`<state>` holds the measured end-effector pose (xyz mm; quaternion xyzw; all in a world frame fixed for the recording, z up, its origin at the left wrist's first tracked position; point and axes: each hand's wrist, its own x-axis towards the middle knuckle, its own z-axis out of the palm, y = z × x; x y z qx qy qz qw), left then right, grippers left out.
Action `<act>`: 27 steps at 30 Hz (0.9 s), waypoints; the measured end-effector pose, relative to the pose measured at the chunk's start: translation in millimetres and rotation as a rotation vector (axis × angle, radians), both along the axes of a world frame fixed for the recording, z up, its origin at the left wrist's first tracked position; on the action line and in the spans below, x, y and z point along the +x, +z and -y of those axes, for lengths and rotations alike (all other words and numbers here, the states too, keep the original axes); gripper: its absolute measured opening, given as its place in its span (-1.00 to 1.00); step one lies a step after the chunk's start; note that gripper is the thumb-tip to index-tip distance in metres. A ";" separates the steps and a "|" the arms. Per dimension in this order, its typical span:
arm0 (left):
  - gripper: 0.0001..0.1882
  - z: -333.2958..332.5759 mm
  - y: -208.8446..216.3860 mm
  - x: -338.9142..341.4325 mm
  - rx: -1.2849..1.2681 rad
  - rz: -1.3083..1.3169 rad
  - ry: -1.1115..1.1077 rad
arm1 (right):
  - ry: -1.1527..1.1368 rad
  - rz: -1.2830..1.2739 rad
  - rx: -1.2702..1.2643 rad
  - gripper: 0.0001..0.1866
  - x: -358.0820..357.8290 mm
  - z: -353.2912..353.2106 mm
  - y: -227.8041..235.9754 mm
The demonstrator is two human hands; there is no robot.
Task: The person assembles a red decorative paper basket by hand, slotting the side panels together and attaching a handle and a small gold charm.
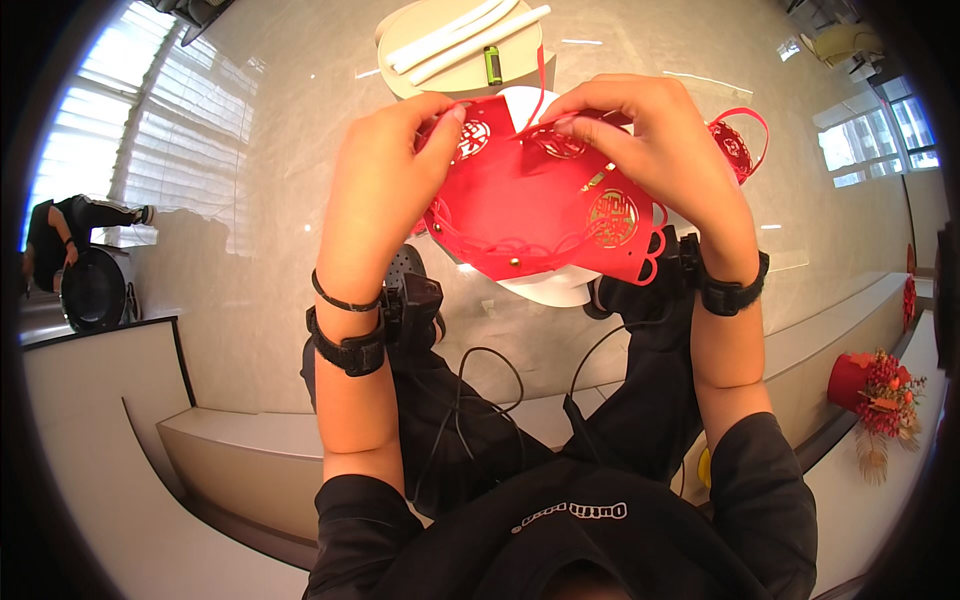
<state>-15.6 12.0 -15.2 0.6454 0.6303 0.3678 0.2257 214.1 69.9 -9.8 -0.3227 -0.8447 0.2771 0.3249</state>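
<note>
A red lantern [500, 210] of felt-like sheet, with round cut-out medallions, scalloped edges and small brass-coloured fasteners, stands in front of me in a ring. My left hand [385, 170] pinches its far-left edge between thumb and fingers. On the far-right side, my right hand [655, 140] is closed on another part of the same edge, its thumb pressed against a panel. Between the two hands the panel ends meet at an angle with a gap. A thin red strip rises beside my right fingers. The white round surface [545, 287] under the lantern is mostly covered.
Beyond my hands, a beige stool [410, 30] carries white rolls [465, 45] and a green-and-black object [493, 65]. A smaller red cut-out piece with a loop [738, 145] lies right. Black cables [462, 400] hang across my lap. Another person [75, 225] is far left.
</note>
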 end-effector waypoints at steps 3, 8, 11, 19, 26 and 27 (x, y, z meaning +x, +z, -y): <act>-0.77 0.8 -5.7 3.6 0.043 0.021 -0.071 | -0.010 0.046 -0.033 -0.85 -5.3 5.0 3.2; -0.75 1.7 -5.4 7.1 -0.014 0.041 -0.127 | -0.066 0.123 -0.022 -0.85 -7.7 6.2 3.8; -0.75 1.6 0.4 9.6 -0.143 0.112 -0.134 | -0.051 0.113 -0.001 -0.85 -7.5 4.7 0.4; -0.73 -1.4 -7.0 8.7 -0.137 0.202 -0.205 | -0.104 0.065 0.077 -0.83 -8.5 4.5 -2.0; -0.77 -3.8 -6.8 13.1 -0.202 0.240 -0.214 | -0.165 0.091 0.040 -0.81 -9.9 5.8 -3.2; -0.77 -3.2 -6.2 14.0 -0.209 0.236 -0.211 | -0.172 0.102 0.038 -0.82 -10.3 5.5 -4.0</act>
